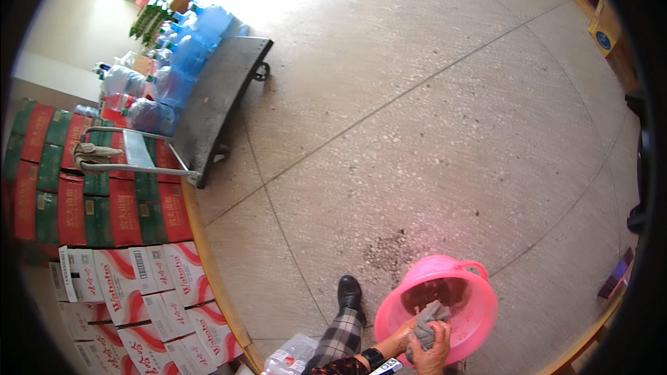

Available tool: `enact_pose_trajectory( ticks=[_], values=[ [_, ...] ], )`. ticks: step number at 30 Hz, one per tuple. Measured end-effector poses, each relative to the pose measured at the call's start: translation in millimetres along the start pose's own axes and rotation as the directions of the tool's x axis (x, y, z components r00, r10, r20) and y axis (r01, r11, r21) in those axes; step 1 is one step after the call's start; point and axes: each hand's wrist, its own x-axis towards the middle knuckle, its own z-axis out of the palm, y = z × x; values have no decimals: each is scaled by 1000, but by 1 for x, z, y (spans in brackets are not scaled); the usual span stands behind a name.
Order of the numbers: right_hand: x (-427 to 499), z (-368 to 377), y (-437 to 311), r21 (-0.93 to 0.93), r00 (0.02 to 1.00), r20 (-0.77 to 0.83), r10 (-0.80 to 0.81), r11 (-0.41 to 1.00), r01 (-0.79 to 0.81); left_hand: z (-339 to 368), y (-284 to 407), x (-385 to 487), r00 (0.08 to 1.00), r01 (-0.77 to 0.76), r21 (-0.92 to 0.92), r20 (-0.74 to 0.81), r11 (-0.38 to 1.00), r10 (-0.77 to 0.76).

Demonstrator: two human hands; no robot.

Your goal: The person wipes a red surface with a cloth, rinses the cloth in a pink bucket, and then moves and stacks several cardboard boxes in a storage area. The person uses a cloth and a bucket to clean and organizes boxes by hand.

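Note:
Both of my hands grip a wet grey cloth [431, 323], bunched up over a pink plastic basin [482, 328]. My left hand [405, 334], with a black band at the wrist, holds the cloth from the left. On its near right side, the fingers of my right hand [436, 350] wrap around it. Dark, dirty water [443, 291] stands in the bottom of the basin, which has a looped handle on its far rim. Part of the cloth is hidden by my fingers.
My black boot [349, 291] is left of the basin, near a dirt patch [388, 252]. Clear plastic bottles [292, 355] lie by my leg. Leftward are stacked white-and-red cartons [120, 281], red-and-green cartons [70, 203], a platform trolley [224, 94] and large water bottles [190, 57].

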Motion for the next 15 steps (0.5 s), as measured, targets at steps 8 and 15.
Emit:
enact_pose_trajectory(
  ticks=[8,15],
  values=[
    [26,26,32,56,995,72,-73,996,69,-2,16,-8,997,78,13,-10,997,-77],
    [64,9,114,42,991,98,89,995,-93,-3,17,-5,985,-128,224,-86,966,150]
  ],
)
